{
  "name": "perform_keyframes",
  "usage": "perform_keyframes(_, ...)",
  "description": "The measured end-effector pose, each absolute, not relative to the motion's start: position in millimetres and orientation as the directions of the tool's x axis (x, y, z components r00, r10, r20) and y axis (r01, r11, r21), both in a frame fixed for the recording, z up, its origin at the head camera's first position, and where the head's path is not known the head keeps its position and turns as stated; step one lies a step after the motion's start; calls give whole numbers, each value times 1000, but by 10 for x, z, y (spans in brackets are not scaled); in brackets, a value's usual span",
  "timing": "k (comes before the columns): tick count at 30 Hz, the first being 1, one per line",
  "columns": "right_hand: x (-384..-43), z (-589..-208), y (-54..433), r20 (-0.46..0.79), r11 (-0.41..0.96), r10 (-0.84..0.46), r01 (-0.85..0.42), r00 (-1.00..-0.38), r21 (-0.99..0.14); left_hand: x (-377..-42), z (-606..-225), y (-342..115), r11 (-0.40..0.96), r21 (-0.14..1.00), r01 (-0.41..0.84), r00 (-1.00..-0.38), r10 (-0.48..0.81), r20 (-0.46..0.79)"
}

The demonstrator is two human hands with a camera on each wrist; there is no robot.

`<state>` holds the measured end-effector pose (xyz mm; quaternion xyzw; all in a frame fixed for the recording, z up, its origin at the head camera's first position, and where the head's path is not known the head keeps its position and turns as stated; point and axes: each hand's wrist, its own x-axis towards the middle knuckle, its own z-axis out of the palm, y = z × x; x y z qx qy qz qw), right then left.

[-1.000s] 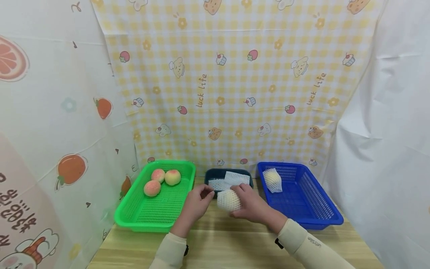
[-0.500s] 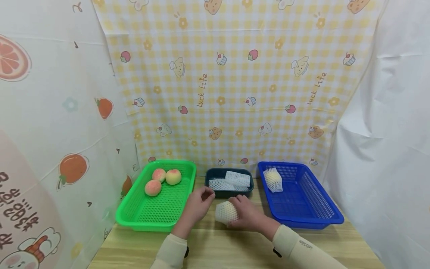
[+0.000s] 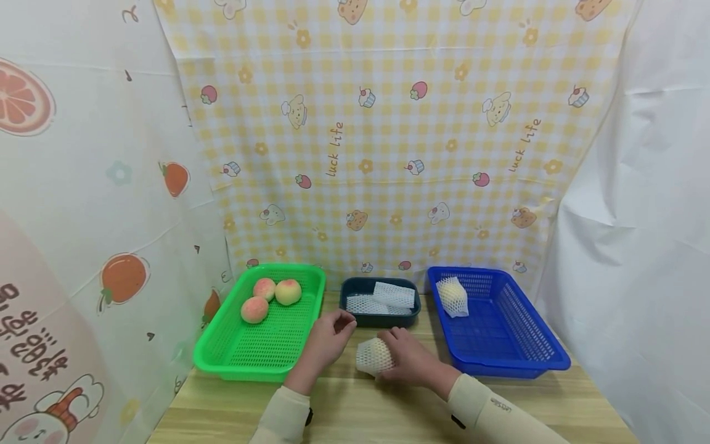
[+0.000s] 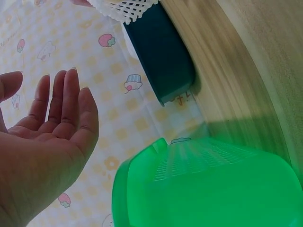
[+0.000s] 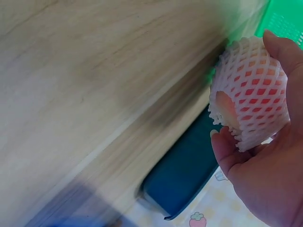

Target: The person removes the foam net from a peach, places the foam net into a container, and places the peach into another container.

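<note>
On the desk (image 3: 388,419), a green basket (image 3: 208,362) stood left of the released fingers of the left hand (image 3: 324,340). Between the grasping fingers of the right hand (image 3: 413,359) sat a peach (image 5: 227,105) in a foam net (image 3: 367,356); gentle, even pressure probably suited it best.

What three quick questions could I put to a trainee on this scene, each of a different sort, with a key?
1. Which hand holds the netted peach?

2. True or false: the blue basket holds three bare peaches.

3. What lies in the dark tray? a) spoons b) white mesh sleeves c) cups

Key:
1. The right hand.
2. False: the blue basket holds one wrapped fruit; the bare peaches are in the green basket.
3. b
</note>
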<state>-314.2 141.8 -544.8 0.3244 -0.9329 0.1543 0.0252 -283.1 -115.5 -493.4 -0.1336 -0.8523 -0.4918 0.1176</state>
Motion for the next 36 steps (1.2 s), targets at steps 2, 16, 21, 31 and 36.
perform_keyframes(2, -3139, -5456, 1424, 150, 738, -598, -614, -787, -279, -2828, -4934, -1151, 486, 805, 340, -938, 110, 329)
perform_keyframes(16, -3118, -5467, 1485, 170, 720, -594, -614, -786, -323, -2843, -4952, -1130, 501, 798, 336, -939, 116, 323)
perform_keyframes(21, -3119, -5455, 1504, 161, 726, -573, -589, -803, -356, -2849, -4971, -1134, 493, 802, 337, -939, 118, 323)
perform_keyframes(31, -3095, -5381, 1553, 163, 725, -539, -554, -826, -409, -2832, -4970, -1137, 500, 797, 338, -939, 119, 324)
perform_keyframes(36, -3043, -5281, 1642, 177, 698, -487, -502, -856, -511, -2831, -4964, -1141, 499, 803, 326, -943, 111, 313)
